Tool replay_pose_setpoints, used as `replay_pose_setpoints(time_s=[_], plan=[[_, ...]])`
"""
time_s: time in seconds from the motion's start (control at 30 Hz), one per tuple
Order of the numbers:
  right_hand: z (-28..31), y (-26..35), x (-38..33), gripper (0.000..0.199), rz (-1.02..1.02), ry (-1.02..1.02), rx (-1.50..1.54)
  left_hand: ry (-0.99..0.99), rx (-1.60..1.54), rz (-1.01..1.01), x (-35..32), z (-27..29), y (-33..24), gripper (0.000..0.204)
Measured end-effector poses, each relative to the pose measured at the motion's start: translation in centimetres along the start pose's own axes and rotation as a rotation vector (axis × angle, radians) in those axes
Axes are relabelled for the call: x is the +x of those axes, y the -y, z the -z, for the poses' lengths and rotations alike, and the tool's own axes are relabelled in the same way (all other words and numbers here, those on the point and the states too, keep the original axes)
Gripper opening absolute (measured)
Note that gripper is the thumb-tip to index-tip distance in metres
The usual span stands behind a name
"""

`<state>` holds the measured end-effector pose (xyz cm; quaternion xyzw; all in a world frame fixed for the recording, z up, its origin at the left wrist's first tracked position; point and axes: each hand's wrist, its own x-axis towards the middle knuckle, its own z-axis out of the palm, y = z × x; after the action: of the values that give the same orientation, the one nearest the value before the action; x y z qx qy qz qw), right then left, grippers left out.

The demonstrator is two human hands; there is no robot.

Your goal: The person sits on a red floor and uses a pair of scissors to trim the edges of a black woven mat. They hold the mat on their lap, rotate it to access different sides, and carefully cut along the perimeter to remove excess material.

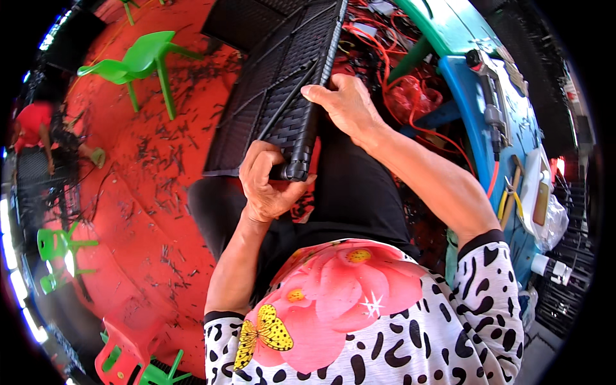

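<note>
A black woven rattan furniture piece (274,90) with thin bars along its side leans across my lap and extends away from me. The fingers of my left hand (266,186) curl around its near lower corner, beside a wrapped round leg end (298,168). Farther up, my right hand (350,109) grips the right-hand edge, thumb on the near face and fingers behind, partly hidden. Both hands are closed on the same piece.
Black strip scraps litter the red floor (144,212). Green chairs (138,58) and a red chair (122,350) stand left, where a person in red (33,122) works. At right, a blue table (463,96) holds an air tool (493,106) and pliers (510,196); a hose (493,179) trails off.
</note>
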<state>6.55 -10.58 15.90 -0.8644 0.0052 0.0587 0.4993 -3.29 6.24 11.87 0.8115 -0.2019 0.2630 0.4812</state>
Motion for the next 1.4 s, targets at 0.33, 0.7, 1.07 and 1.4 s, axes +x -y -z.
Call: replay_pose_setpoints(time_s=[0.33, 0.7, 1.07, 1.4], plan=[[-3.6, 8.5, -1.3, 0.055, 0.393, 0.101, -0.043, -0.350, -0.264, 0.197, 0.2, 6.1, -1.2, 0.032], [-9.1, 8.4, -0.8, 0.049, 0.608, 0.156, -0.111, -0.352, -0.160, 0.615, -2.4, 8.3, 0.5, 0.020], [-10.9, 9.3, -1.6, 0.043, 1.425, 0.070, -0.104, -0.310, -0.327, 0.493, -3.2, 10.3, 3.1, 0.025], [-13.3, 12.8, -2.0, 0.052, 1.342, 0.220, -0.371, -0.398, -0.408, 0.473, -3.1, 11.9, 4.1, 0.020]])
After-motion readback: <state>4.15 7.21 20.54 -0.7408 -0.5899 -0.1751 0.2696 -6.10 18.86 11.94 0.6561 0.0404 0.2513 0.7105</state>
